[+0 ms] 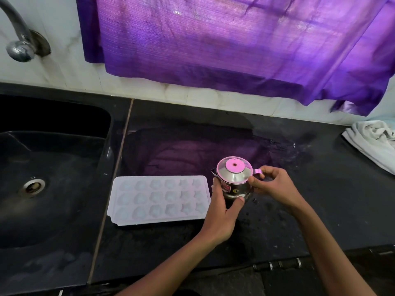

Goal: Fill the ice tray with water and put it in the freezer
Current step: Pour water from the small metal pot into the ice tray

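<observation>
While our left hand (222, 212) wraps the steel jug (234, 180) and the right hand (271, 186) pinches its handle, the ice tray (159, 199) lies beside it on the counter (299, 210); light, bendy, so we'd lift both ends.

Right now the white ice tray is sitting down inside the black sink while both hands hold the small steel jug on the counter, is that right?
Not quite. The head view shows the white ice tray lying flat on the black counter, just right of the sink, not inside it. The rest holds: the left hand and right hand both hold the small steel jug on the counter.
</observation>
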